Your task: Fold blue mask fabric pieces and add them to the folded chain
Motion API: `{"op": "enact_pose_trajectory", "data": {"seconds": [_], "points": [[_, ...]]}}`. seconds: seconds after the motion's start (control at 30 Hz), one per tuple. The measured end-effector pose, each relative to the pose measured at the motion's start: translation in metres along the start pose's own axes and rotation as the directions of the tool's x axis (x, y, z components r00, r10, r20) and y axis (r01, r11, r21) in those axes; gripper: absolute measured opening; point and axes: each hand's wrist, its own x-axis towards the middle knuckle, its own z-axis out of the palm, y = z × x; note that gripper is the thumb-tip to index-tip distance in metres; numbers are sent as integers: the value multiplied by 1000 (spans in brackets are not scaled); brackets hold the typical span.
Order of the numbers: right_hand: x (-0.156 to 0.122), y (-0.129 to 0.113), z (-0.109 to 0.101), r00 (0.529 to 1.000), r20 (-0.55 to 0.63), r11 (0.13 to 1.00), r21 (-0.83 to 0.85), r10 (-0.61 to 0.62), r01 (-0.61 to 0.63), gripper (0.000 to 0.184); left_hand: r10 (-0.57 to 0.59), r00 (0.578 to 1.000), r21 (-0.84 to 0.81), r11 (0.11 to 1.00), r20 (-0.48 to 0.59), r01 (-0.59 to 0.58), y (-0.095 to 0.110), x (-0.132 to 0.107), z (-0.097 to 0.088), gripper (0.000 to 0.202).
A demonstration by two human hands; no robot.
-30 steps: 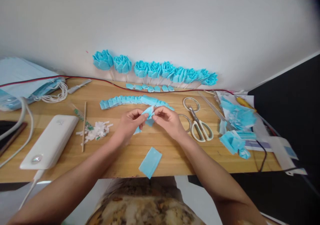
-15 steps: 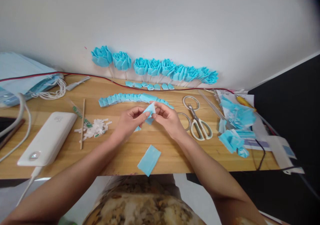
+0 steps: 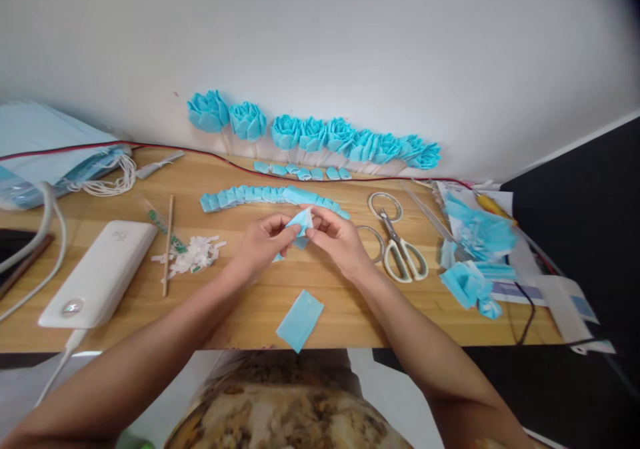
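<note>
In the head view, the left hand [image 3: 261,244] and right hand [image 3: 341,241] meet above the bench [image 3: 235,316], thumbs and fingertips of both pinching a small blue piece [image 3: 300,221] between them, its paler corner pointing up. The step in hand looks like folding this piece; the next move probably calls for light, even fingertip pressure to set the crease without tearing. The material seems thin, soft and cloth-like. A flat, matte blue rectangle [image 3: 300,320] lies nearer the body, while beyond the hands a curved row of folded pieces [image 3: 243,198] overlaps like scales. Behind, ruffled blue flowers [image 3: 286,132] with layered petals stand on thin, pale stems against the smooth wall [image 3: 320,42].
</note>
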Motion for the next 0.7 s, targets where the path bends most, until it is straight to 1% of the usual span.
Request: {"op": "enact_pose_trajectory", "data": {"seconds": [0.1, 0.2, 0.33, 0.5, 0.7], "points": [[-1, -1, 0, 999, 30, 999, 30, 24, -24, 40, 10, 1000, 17, 1000, 5, -11, -3, 1, 0, 29], [-1, -2, -1, 994, 100, 995, 82, 41, -50, 35, 15, 1000, 22, 1000, 11, -16, -6, 2, -1, 28], [0, -1, -3, 987, 162, 994, 101, 20, -37, 29, 8, 1000, 26, 1000, 6, -9, -5, 2, 0, 27], [-1, -3, -3, 988, 154, 996, 84, 10, -23, 27, -9, 1000, 19, 1000, 0, 9, -1, 1, 0, 26], [-1, -7, -1, 994, 106, 1000, 4, -7, 6, 23, -38, 999, -33, 999, -16, 38, 2, 0, 1, 30]]}}
